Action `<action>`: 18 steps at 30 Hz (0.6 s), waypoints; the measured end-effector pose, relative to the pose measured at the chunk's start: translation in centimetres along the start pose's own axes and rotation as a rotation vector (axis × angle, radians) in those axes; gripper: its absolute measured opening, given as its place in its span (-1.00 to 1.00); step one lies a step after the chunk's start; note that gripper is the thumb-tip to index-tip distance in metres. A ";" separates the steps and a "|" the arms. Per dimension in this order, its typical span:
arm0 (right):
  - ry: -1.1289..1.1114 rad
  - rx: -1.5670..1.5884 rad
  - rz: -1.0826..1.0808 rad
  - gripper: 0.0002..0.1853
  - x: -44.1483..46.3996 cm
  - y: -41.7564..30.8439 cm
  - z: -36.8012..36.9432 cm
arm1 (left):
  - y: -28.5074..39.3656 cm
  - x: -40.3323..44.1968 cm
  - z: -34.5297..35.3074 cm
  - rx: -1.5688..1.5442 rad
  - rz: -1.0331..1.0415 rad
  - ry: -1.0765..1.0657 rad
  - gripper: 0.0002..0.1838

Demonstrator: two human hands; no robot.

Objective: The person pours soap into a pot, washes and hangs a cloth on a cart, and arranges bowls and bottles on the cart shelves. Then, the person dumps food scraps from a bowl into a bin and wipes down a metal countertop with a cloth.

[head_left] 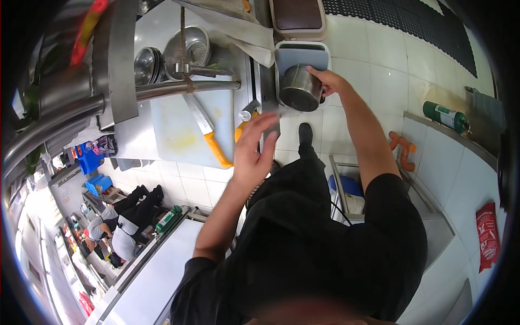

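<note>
My right hand (330, 83) grips a metal pot (301, 86), which is tilted above a white bin (280, 52). Whether it holds the pot by a handle or by the side, I cannot tell. At the counter's edge my left hand (253, 154) is raised with its fingers apart and nothing in it. Beside that hand, a yellow-handled knife (208, 132) lies on a white cutting board (172, 116). Partly hidden behind the fingers is a metal object with a yellow-orange handle (239, 131).
A metal rail (208, 85) crosses above the counter. Behind it sit a perforated metal pan (197, 46) and stacked bowls (146, 66). A brown-topped bin (299, 15) stands beyond the white one. Two people (125, 238) are farther off at left. Green cylinder (445, 117) lies on the right ledge.
</note>
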State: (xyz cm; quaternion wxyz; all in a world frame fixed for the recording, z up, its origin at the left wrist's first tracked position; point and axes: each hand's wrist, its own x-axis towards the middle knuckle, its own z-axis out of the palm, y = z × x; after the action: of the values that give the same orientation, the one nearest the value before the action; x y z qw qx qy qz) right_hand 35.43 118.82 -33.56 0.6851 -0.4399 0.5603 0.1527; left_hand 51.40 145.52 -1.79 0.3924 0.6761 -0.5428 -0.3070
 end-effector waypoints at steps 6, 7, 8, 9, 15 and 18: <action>-0.056 0.110 0.032 -0.16 0.7 0.7 0.0 | -0.2 -5.3 -3.4 -0.122 -0.325 0.100 -0.72; -0.075 0.121 0.052 -0.17 0.8 1.1 -0.4 | -0.4 -5.9 -3.7 -0.129 -0.363 0.104 -0.72; -0.093 0.133 0.070 -0.17 1.0 1.4 -0.6 | -0.5 -6.3 -3.8 -0.135 -0.399 0.107 -0.72; -0.076 0.174 0.071 -0.19 0.6 1.8 -0.5 | -0.4 -6.6 -3.9 -0.142 -0.399 0.109 -0.72; -0.142 0.409 0.045 -0.28 0.5 4.2 0.4 | -0.7 -7.4 -2.9 -0.136 -0.349 0.113 -0.72; -0.266 0.471 -0.043 -0.29 -0.5 4.1 0.6 | -0.3 -7.5 -2.6 -0.110 -0.334 0.067 -0.71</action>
State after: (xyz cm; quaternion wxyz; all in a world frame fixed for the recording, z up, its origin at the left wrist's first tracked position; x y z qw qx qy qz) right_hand 32.77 121.70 -34.90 0.8392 -0.2563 0.4759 0.0602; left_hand 52.09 153.34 -0.87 0.3900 0.7443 -0.3920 -0.3746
